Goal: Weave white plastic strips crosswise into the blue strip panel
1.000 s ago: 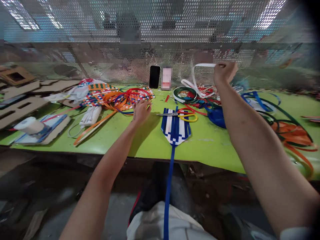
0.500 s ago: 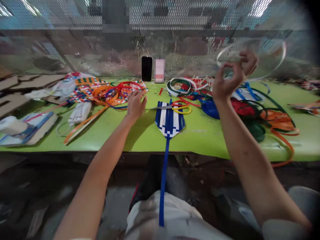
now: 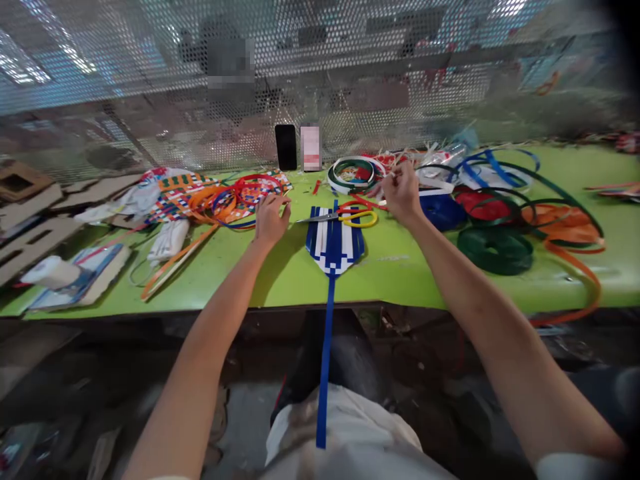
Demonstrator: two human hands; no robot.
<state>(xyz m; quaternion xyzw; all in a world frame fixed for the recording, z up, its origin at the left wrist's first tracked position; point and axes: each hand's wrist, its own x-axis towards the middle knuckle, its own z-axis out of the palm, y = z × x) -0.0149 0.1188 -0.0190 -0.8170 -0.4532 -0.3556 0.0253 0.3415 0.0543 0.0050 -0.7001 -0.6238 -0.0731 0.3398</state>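
My left hand (image 3: 273, 217) rests on the table beside coiled orange strips (image 3: 210, 203), fingers loosely bent and apart. Over the right middle of the table, my right hand (image 3: 401, 190) has its fingers pinched together on a white strip (image 3: 436, 189), part of which shows beside the wrist. Between the hands lies a blue and white woven piece (image 3: 334, 248), its long blue strip (image 3: 326, 360) hanging over the table edge toward my lap. Across its upper part lie scissors (image 3: 345, 216) with red and yellow handles.
Two phones, one black (image 3: 287, 147) and one with a lit screen (image 3: 311, 148), lean against the mesh panel (image 3: 165, 120). Rolls of blue, red, green (image 3: 495, 250) and orange strip lie to the right. Cardboard (image 3: 30, 207) and a white roll (image 3: 53, 273) sit at left.
My right hand has come down and left from a raised position, where a white strip looped around it, to the table near the scissors. My left hand stays almost where it was.
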